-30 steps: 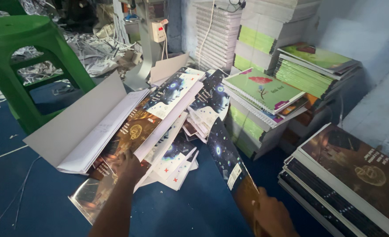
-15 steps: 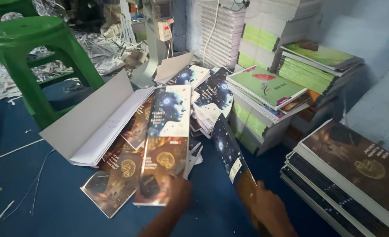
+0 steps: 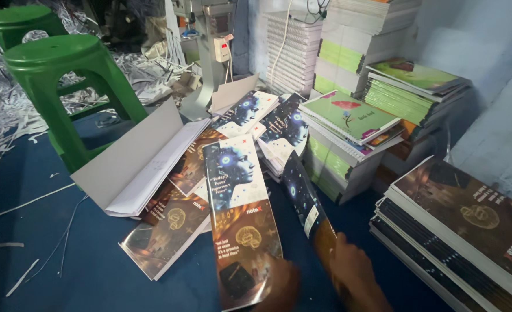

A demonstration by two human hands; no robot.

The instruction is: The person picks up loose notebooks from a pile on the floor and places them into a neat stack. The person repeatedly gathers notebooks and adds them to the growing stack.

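At the bottom edge, the person's left hand point(image 3: 279, 286) is under the near end of a long printed cover sheet point(image 3: 238, 222), dark with a glowing blue head above and a brown panel below. The fingers are mostly hidden behind the sheet and blurred, so I cannot tell how tightly they close, though the sheet's near end rests on them and it stretches away from them over the heap. Just beside it, the right hand point(image 3: 354, 274) has its fingers curled around the near end of a second cover sheet point(image 3: 305, 199), which stands on edge and runs up and away from the knuckles.

Left of the left fingers, a brown-covered sheet point(image 3: 166, 234) lies flat on the blue floor point(image 3: 42, 254). Beyond it, an open grey cardboard folder point(image 3: 137, 159) leans with white pages inside. Past the fingertips, more blue-head covers point(image 3: 250, 112) lie fanned out in a loose heap.

To the right of the right hand, a stack of dark brown notebooks point(image 3: 464, 231) sits close by. Farther off, a green spiral notebook point(image 3: 348, 115) tops a pile, with taller stacks of green and white books point(image 3: 371, 40) behind. Far left, two green plastic stools point(image 3: 59, 63) stand among shredded paper strips point(image 3: 1, 115).
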